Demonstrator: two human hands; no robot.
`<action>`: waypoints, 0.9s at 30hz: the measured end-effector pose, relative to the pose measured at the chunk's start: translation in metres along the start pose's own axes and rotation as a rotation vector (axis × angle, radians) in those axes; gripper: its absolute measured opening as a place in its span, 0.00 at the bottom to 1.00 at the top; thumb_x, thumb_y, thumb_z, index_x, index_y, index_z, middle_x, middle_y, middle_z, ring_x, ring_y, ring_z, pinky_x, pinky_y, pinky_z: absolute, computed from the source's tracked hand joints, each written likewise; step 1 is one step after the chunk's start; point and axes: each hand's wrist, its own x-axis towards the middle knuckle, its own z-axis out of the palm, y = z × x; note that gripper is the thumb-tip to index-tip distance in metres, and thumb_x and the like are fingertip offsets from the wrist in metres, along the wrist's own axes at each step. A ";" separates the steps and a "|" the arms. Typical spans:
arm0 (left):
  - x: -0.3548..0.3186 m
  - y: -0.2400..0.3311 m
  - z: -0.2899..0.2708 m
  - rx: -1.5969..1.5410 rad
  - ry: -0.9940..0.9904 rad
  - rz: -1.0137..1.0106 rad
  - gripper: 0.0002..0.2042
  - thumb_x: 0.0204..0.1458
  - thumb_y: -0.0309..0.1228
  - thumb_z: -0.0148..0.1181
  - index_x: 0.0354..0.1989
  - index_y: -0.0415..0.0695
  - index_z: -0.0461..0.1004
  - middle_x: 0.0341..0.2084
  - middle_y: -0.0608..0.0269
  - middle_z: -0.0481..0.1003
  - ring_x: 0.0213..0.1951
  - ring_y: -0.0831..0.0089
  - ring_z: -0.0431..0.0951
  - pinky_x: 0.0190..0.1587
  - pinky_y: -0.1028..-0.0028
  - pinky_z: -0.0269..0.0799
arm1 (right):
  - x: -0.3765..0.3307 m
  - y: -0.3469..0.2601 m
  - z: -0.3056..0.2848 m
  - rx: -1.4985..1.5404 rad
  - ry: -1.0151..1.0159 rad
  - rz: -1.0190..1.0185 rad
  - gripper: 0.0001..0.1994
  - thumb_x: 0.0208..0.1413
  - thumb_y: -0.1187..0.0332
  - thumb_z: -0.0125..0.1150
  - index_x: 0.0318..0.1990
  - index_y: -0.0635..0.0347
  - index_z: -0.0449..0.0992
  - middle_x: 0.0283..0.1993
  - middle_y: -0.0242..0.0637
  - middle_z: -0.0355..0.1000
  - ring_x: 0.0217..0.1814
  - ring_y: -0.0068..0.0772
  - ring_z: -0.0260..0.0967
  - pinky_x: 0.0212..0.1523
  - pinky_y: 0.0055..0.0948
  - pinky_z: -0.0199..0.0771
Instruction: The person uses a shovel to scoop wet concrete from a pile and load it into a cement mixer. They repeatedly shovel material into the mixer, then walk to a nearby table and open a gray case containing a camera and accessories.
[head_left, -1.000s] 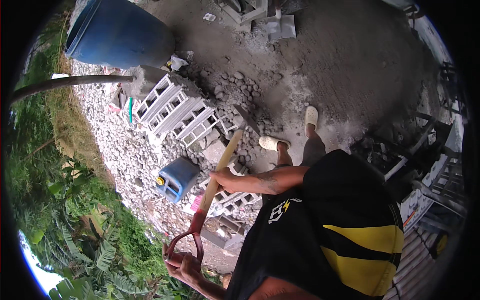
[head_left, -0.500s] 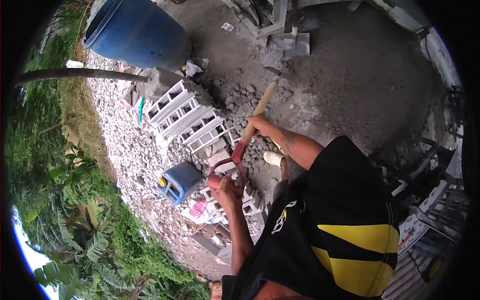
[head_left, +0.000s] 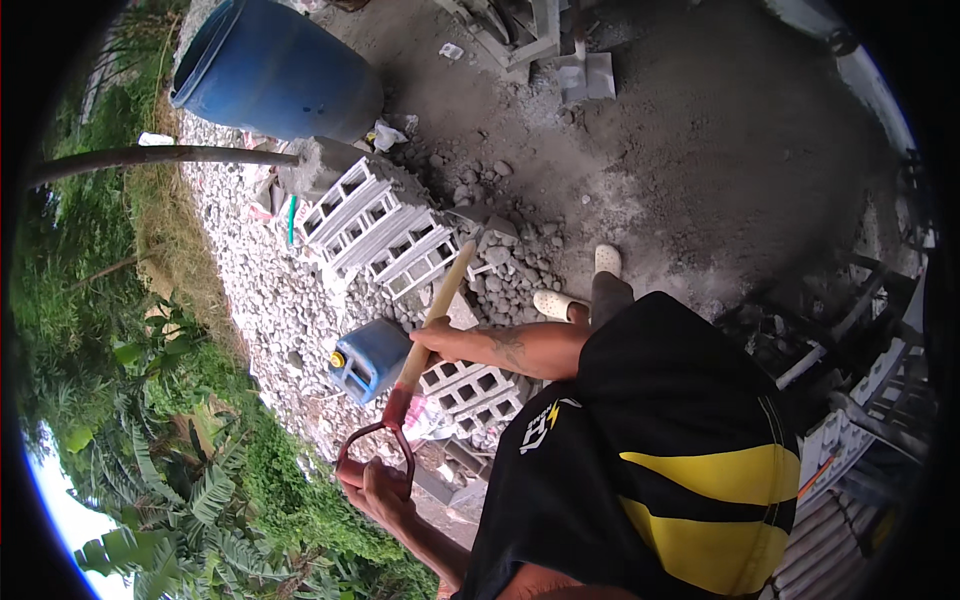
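A shovel [head_left: 452,287] with a pale wooden shaft and a red D-shaped handle slants up from the lower left. My left hand [head_left: 378,490] is closed round the grip of the D-handle. Further up, my right hand [head_left: 436,340] wraps the wooden shaft just above the red socket. The metal blade [head_left: 488,222] is seen nearly edge-on beside grey stones [head_left: 510,275] and the end of a stack of hollow concrete blocks [head_left: 385,235]. Whether the blade carries any load, I cannot tell. My feet in pale clogs [head_left: 560,304] stand to the right of the stones.
A large blue barrel [head_left: 275,75] stands at the far left. Near my hands are a blue jerrycan [head_left: 368,360] and more hollow blocks [head_left: 475,395]. A second shovel [head_left: 588,78] rests on the grey ground at the back. Pale gravel [head_left: 260,290] and green plants [head_left: 200,490] lie left.
Both hands have drawn the shovel toward the lower left. Its blade has left the grey ground and is now over the stones near the blocks. A second clog has come into view.
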 end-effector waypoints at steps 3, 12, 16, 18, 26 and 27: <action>-0.027 0.063 -0.018 0.072 -0.017 0.222 0.33 0.38 0.21 0.55 0.60 0.42 0.62 0.18 0.68 0.66 0.13 0.83 0.61 0.15 0.82 0.55 | -0.031 -0.014 0.073 0.050 0.123 0.057 0.18 0.55 0.65 0.56 0.42 0.72 0.60 0.36 0.52 0.70 0.31 0.50 0.75 0.28 0.51 0.81; -0.089 0.175 0.040 -0.104 -0.572 0.462 0.40 0.35 0.23 0.55 0.64 0.43 0.51 0.26 0.59 0.65 0.12 0.79 0.61 0.12 0.82 0.57 | -0.182 -0.141 0.039 0.308 -0.002 0.007 0.16 0.55 0.63 0.57 0.40 0.69 0.66 0.38 0.48 0.72 0.36 0.46 0.76 0.38 0.49 0.81; -0.133 0.204 0.109 -0.494 -1.129 0.366 0.41 0.42 0.22 0.53 0.67 0.46 0.40 0.31 0.50 0.63 0.11 0.74 0.62 0.06 0.79 0.57 | -0.287 -0.220 -0.026 0.320 -0.026 -0.119 0.15 0.52 0.64 0.63 0.38 0.68 0.69 0.39 0.45 0.72 0.40 0.40 0.75 0.45 0.37 0.81; -0.181 0.217 0.142 -0.704 -1.239 0.316 0.37 0.50 0.21 0.47 0.68 0.48 0.36 0.37 0.46 0.61 0.16 0.75 0.61 0.09 0.81 0.59 | -0.340 -0.252 -0.054 0.306 -0.048 -0.243 0.18 0.49 0.63 0.67 0.38 0.69 0.70 0.39 0.44 0.72 0.43 0.37 0.74 0.46 0.34 0.81; -0.340 0.342 0.313 -1.417 -1.816 0.122 0.12 0.60 0.24 0.43 0.48 0.31 0.53 0.37 0.54 0.56 0.29 0.76 0.64 0.29 0.78 0.71 | -0.529 -0.373 -0.178 0.257 -0.327 -0.745 0.22 0.63 0.53 0.46 0.49 0.67 0.62 0.36 0.44 0.72 0.33 0.34 0.76 0.35 0.27 0.82; -0.355 0.344 0.341 -1.392 -1.729 0.211 0.16 0.58 0.24 0.47 0.52 0.38 0.52 0.38 0.52 0.59 0.31 0.75 0.67 0.30 0.76 0.73 | -0.543 -0.372 -0.188 0.173 -0.286 -0.827 0.23 0.63 0.52 0.45 0.51 0.65 0.60 0.35 0.43 0.72 0.33 0.34 0.76 0.33 0.27 0.81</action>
